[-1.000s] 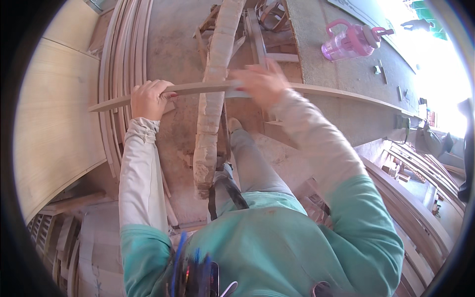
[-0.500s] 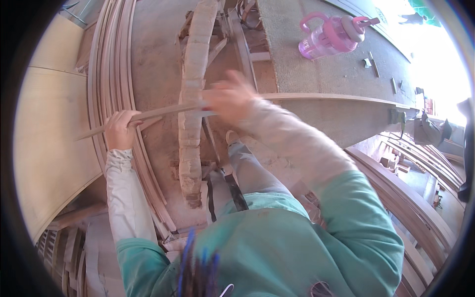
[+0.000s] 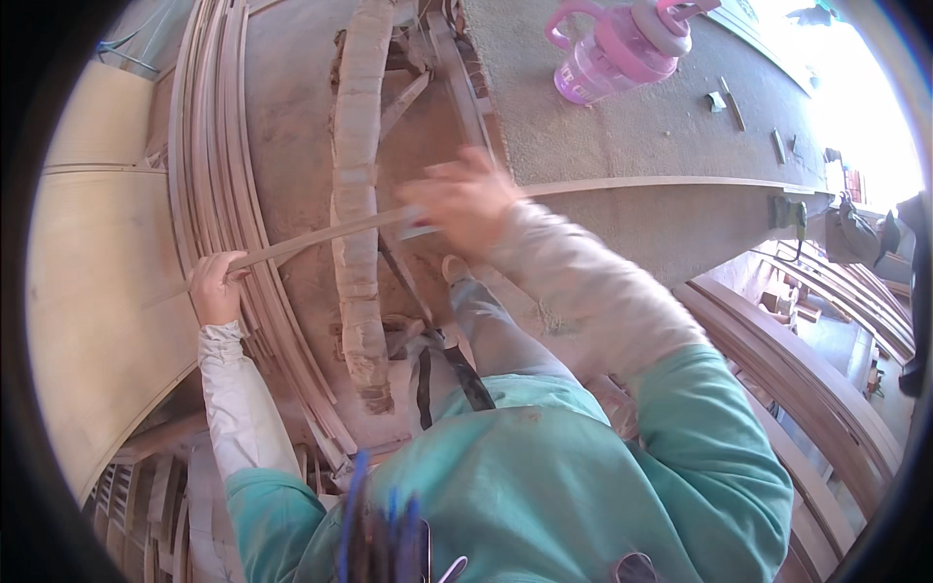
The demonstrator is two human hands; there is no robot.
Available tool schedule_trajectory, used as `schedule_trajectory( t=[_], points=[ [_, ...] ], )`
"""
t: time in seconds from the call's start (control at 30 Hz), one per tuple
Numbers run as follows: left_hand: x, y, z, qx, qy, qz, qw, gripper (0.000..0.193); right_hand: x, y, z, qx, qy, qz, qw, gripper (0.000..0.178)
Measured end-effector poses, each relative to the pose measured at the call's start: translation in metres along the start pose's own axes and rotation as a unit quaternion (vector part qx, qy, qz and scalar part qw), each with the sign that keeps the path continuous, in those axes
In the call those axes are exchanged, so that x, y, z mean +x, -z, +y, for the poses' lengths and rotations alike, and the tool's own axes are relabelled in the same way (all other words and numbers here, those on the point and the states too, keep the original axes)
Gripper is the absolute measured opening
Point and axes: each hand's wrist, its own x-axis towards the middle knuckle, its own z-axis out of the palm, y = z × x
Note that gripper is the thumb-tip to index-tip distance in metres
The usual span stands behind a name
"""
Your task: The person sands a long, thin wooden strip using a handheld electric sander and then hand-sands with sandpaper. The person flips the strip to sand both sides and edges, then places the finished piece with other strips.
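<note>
Dusty reddish-brown workshop floor point(image 3: 301, 136), with timber on both sides and strong daylight at the far right. Nearest, a teal garment point(image 3: 525, 476) with pale sleeves point(image 3: 248, 398), and at its left front some upright blue objects point(image 3: 379, 530), too blurred to name. Just beyond, a grey trouser leg point(image 3: 501, 325). At near left, slatted wood and offcuts point(image 3: 146, 505); at near right, long stacked planks point(image 3: 797, 379).

Farther out, on the left, the left hand point(image 3: 214, 290), fingers curled over a slim wooden strip point(image 3: 330, 231), pinching it close to its left end, in front of a pale wooden panel point(image 3: 107, 253). From there, with the strip, rightward over a bundle of long boards point(image 3: 219, 136), across a pale wrapped beam point(image 3: 358, 204), under the right hand point(image 3: 471, 199), and seemingly on along the near edge of a grey-brown table point(image 3: 573, 146). Right hand a little farther off than the left, over the strip, fingers smeared by blur: cannot tell spread from closed. Just beneath, a small red and pale patch point(image 3: 416, 231), too unclear to identify.

On the table to the right, a dark green object point(image 3: 789, 214) near the edge; farther back, small sticks point(image 3: 732, 104) and a pink handled bottle point(image 3: 622, 49), leaning in view. Farthest right, a glaring bright opening point(image 3: 855, 97).
</note>
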Motion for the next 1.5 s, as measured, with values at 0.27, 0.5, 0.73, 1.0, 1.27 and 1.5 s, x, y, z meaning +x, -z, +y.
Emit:
schedule_trajectory(
  t=[0.27, 0.5, 0.73, 1.0, 1.27, 1.5],
  points=[
    [0.033, -0.014, 0.085, -0.028, -0.015, -0.003, 0.999, 0.031, -0.1, -0.003, 0.101, -0.036, -0.109, 0.018, 0.993, 0.044],
    [0.079, -0.061, 0.188, -0.048, -0.07, -0.008, 0.996, 0.019, -0.021, -0.015, 0.028, -0.018, -0.008, 0.098, 0.995, 0.041],
    [0.074, -0.065, 0.187, -0.033, -0.047, -0.008, 0.998, 0.019, -0.159, 0.013, 0.152, -0.039, -0.158, 0.009, 0.987, 0.041],
    [0.078, -0.06, 0.187, -0.023, -0.059, -0.022, 0.998, 0.025, -0.07, 0.006, 0.077, 0.023, -0.053, 0.008, 0.998, 0.044],
    [0.074, -0.064, 0.189, -0.015, -0.049, -0.024, 0.998, 0.023, -0.199, 0.01, 0.195, -0.06, -0.159, 0.011, 0.985, 0.053],
    [0.081, -0.063, 0.184, -0.016, -0.064, -0.038, 0.997, 0.023, -0.085, 0.009, 0.1, -0.007, 0.001, -0.013, 1.0, 0.054]
  ],
)
